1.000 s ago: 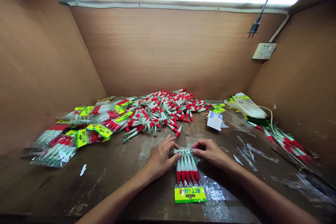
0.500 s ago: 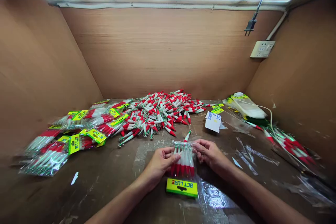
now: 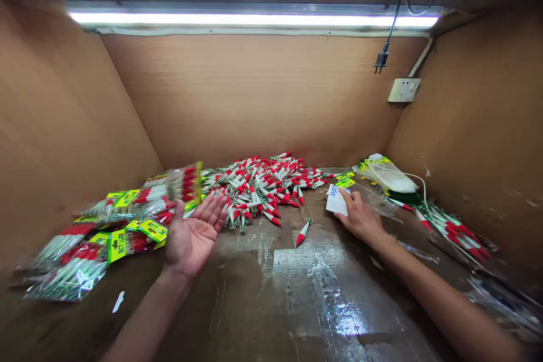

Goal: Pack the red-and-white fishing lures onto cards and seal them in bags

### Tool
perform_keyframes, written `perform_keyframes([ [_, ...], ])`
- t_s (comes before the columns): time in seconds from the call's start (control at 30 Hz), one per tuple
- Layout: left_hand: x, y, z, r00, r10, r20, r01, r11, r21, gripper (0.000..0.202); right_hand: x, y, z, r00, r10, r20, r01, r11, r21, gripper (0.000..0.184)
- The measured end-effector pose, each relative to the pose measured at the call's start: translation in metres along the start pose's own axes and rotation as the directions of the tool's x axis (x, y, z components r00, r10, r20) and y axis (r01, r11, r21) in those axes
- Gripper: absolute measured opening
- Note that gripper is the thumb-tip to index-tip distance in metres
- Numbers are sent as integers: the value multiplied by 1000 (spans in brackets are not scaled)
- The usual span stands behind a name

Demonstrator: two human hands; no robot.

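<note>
My left hand [image 3: 193, 235] is palm up at the left with its fingers stretched out. Just beyond its fingers, a blurred packet of fishing lures [image 3: 183, 182] with a yellow header appears loose in the air above the packed bags [image 3: 68, 237]. On the right, my right hand [image 3: 360, 216] has its thumb and fingers closed on the edge of a white paper card [image 3: 336, 201] with blue writing. A single red and white lure [image 3: 303, 232] lies between the hands, in front of the big heap of loose lures [image 3: 258, 186].
At the back right sits a stack of clear bags [image 3: 392, 175] with yellow headers. More lures [image 3: 456, 235] and a white cord lie along the right wall. A black plug [image 3: 381, 61] hangs near the wall socket [image 3: 404, 90]. A white scrap [image 3: 118, 301] lies front left.
The lure packet has left my hands and is now at the left above the other packets. My left hand has moved left and opened; my right hand has moved to the paper card. The view tilted up.
</note>
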State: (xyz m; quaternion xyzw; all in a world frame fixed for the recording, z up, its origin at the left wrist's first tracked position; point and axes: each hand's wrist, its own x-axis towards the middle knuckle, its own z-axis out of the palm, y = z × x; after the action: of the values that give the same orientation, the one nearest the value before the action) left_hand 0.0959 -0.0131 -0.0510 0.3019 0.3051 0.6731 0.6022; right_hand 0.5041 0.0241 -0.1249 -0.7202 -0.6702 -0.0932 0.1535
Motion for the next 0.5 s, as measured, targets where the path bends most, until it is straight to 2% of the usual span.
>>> perform_keyframes([
  [0.07, -8, -9, 3, 993, -103, 61, 93, 985, 142, 54, 17, 11, 1, 1000, 1, 30, 2, 996, -85, 40],
  [0.1, -14, -19, 5, 985, -132, 108, 100, 959, 263, 60, 23, 12, 0, 1000, -4, 28, 6, 995, -98, 34],
  [0.13, -20, -30, 8, 978, -128, 162, 53, 913, 406, 68, 28, 12, 0, 1000, -7, 16, 8, 995, -103, 36],
  [0.17, -25, -42, 11, 962, -104, 251, -50, 840, 540, 73, 31, 10, 0, 1000, -9, 3, 9, 994, -106, 38],
  [0.23, -30, -60, 16, 892, -65, 447, -314, 621, 718, 72, 34, 3, 2, 1000, -18, -8, 17, 992, -122, 40],
  [0.33, -27, -72, 19, 706, -72, 705, -661, 293, 691, 68, 42, -3, 8, 1000, -2, 13, 4, 988, -156, 55],
  [0.4, -20, -76, 15, 595, -92, 799, -786, 145, 602, 69, 51, 0, 10, 999, 43, 33, -37, 984, -177, 49],
  [0.43, -18, -77, 12, 563, -97, 821, -816, 92, 570, 69, 57, 4, 9, 997, 69, 40, -61, 981, -185, 41],
  [0.5, -14, -78, 4, 562, -83, 823, -824, 33, 566, 69, 67, 13, 5, 993, 110, 37, -101, 976, -192, 36],
])
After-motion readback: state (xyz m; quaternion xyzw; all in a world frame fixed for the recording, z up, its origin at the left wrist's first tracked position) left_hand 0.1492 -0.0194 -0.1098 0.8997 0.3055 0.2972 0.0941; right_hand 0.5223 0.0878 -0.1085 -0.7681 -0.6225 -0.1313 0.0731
